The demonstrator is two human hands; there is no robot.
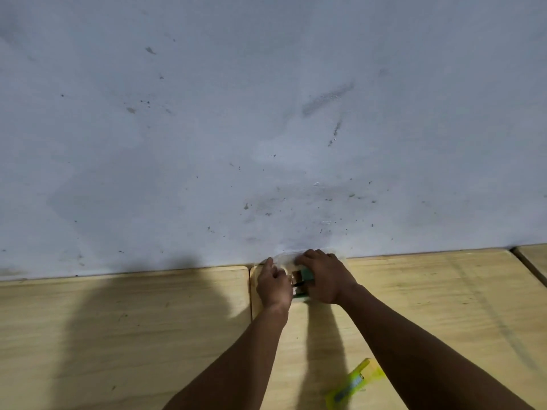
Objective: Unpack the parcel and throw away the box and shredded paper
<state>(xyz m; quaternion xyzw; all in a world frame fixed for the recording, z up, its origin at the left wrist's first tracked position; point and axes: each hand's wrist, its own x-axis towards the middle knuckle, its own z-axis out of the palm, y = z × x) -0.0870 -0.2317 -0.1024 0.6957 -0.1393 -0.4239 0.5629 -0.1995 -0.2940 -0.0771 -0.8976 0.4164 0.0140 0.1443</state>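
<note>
Both hands meet at the far edge of the wooden table, close to the wall. My left hand point(273, 285) and my right hand point(324, 278) are closed around a small item point(299, 282) with green and brown parts. A clear plastic piece point(288, 258) shows above it between the fingers. Most of the item is hidden by the hands, so I cannot tell what it is. No cardboard box and no shredded paper are in view.
A yellow-green utility knife point(353, 384) lies on the wooden table point(118, 321) near the front, under my right forearm. A stained white wall point(266, 113) rises right behind the table. Seams divide the tabletop into panels; another panel point(535, 257) shows at far right.
</note>
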